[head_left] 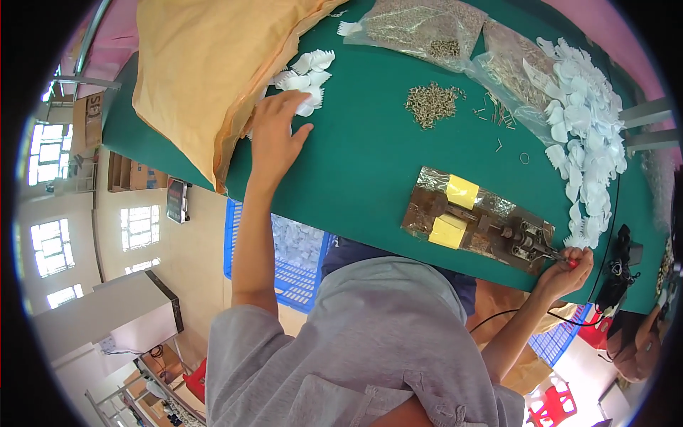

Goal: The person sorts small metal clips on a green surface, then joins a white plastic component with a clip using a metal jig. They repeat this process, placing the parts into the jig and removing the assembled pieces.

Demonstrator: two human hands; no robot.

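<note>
My left hand (274, 135) is at the mouth of a large yellow-orange sack (206, 71). Its thumb stands apart from the fingers, and the fingertips are by a few white toothed plastic pieces (313, 67) on the green table. Nothing shows in its grip. On the right, my right hand (567, 274) is closed around the red-tipped lever (572, 263) of a metal clamp fixture (530, 238). The fixture's base plate carries two yellow blocks (448, 231) near its left end. Whether a part sits in the clamp is too small to tell.
A long heap of white toothed pieces (587, 142) runs down the table's right side. Small metal parts (432, 104) lie piled at the middle, below clear plastic bags (420, 32). Below the table edge stands a blue crate (292, 285). Another person (637, 349) is at the far right.
</note>
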